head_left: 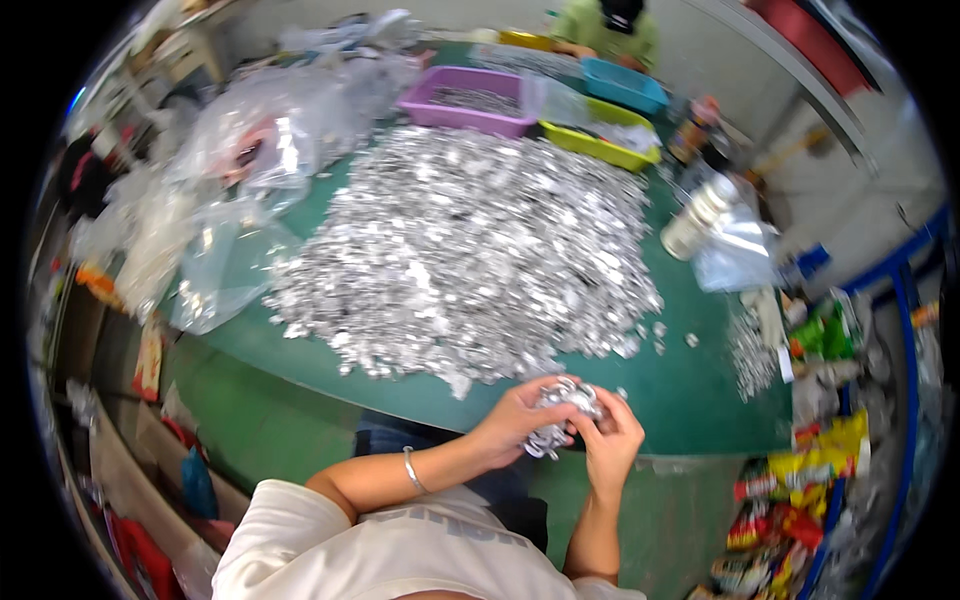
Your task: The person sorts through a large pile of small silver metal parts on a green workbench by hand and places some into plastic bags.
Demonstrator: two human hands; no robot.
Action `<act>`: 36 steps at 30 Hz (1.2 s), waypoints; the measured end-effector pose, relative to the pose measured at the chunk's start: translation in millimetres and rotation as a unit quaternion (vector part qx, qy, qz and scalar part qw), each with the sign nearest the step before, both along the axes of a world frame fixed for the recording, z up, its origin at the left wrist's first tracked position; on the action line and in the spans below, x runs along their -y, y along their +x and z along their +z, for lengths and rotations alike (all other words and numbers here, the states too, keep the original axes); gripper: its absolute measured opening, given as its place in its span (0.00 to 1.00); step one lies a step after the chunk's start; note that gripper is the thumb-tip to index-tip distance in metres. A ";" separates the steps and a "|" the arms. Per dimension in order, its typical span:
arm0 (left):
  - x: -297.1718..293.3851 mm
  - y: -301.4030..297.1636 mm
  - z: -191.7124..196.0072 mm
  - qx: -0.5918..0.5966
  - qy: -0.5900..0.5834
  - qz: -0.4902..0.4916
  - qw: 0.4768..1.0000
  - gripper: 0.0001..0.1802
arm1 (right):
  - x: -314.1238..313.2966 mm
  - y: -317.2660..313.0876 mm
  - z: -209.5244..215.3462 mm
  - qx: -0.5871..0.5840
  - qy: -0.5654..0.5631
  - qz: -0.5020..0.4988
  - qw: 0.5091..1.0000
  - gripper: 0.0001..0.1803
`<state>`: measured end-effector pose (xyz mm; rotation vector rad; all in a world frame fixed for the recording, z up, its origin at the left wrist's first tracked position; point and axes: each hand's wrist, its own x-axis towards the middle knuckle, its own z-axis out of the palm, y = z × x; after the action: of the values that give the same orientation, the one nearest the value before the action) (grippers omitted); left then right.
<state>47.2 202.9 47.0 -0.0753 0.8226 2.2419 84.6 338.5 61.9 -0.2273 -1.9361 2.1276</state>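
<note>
Over the table's near edge, my left hand (515, 424) is closed around a clump of small shiny silver metal pieces (545, 438). My right hand (612, 432) meets it from the right, its thumb and fingers pinched on pieces at the top of the same clump. The exact shape of the pieces is too small to make out. Just beyond my hands spreads a wide heap of similar silver pieces (480, 250) on the green table (690, 400). A few loose ones lie at the heap's right edge.
Purple (470, 115), lime-green (600, 150) and blue (625, 85) bins stand behind the heap. Clear plastic bags (250, 130) crowd the left. A white bottle (698, 217) and a smaller silver pile (752, 355) sit at right. Another person (605, 30) is across the table.
</note>
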 end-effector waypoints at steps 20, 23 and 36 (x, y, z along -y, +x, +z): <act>333.6 -128.4 10.4 -0.010 -0.045 0.669 0.742 0.10 | 77.4 -27.5 -30.6 -0.098 0.340 0.151 0.923 0.09; 414.9 -187.6 -12.2 0.002 -0.043 0.727 0.685 0.08 | 77.9 -28.1 -36.9 -0.065 0.346 0.169 0.921 0.08; 425.5 -187.1 -0.2 -0.109 -0.341 0.744 0.564 0.24 | 80.8 -35.6 -39.7 -0.064 0.350 0.117 0.927 0.05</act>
<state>-139.9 -222.6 46.9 -1.3561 2.3647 3.1406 49.0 257.7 22.2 0.2872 -2.5799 1.3718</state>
